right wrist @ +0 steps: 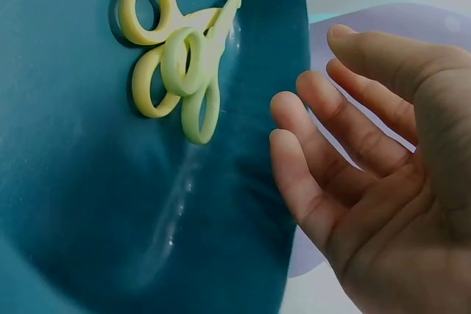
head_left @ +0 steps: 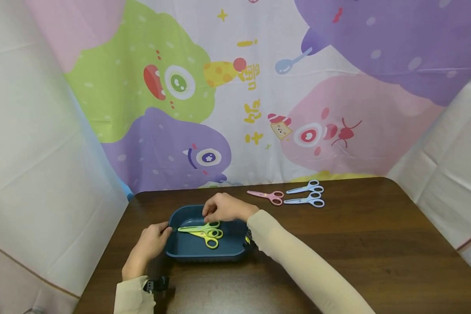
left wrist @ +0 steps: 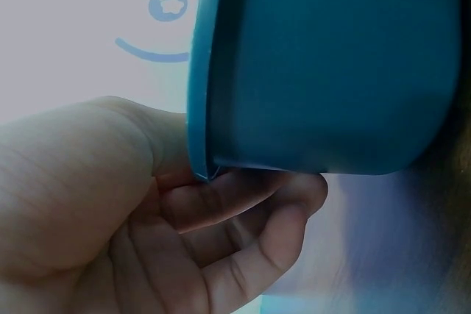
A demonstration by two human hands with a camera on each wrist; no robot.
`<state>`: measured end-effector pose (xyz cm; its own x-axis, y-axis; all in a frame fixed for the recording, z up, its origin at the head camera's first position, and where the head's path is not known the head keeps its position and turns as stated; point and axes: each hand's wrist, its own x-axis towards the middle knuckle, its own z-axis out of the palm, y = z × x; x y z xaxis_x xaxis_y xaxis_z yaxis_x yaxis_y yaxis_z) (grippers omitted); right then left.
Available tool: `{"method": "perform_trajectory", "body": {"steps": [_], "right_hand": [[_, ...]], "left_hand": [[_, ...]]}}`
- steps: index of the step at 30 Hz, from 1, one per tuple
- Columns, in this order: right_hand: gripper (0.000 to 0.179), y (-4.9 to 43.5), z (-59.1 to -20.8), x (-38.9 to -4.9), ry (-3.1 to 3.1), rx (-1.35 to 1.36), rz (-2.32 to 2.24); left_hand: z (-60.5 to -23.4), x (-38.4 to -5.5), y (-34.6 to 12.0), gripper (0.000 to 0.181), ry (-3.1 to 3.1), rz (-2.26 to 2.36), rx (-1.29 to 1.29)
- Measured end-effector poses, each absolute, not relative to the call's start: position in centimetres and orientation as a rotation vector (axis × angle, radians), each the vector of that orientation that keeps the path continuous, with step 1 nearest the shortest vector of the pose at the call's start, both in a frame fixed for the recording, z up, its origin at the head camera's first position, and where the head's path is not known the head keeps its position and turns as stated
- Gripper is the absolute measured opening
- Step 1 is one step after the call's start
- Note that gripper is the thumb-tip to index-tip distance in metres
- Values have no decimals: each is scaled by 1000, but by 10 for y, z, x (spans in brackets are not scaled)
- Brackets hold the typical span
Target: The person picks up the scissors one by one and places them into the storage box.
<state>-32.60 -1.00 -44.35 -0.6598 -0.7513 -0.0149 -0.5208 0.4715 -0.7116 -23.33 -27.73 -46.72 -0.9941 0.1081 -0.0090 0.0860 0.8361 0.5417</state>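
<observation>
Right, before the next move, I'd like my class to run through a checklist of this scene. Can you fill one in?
1. Tray steadied: ok. The left hand grips the left end of the dark teal plastic tray.
2. Right hand empty: ok. It holds nothing above the tray.
3. Scissors in the tray lying apart: not ok. The green scissors lie across the yellow scissors.
4. Yellow blades fully closed: cannot tell. The green pair partly covers them.
5. All scissors in one place: not ok. The pink scissors and two blue scissors lie on the wooden table.
</observation>
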Motion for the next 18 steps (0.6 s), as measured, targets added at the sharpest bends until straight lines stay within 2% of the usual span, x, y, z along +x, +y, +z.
{"method": "perform_trajectory", "body": {"steps": [18], "right_hand": [[24,13,-420,-319,2464,-1176,-1015]], "left_hand": [[-468,-234,-278,43,2974,866,158]]}}
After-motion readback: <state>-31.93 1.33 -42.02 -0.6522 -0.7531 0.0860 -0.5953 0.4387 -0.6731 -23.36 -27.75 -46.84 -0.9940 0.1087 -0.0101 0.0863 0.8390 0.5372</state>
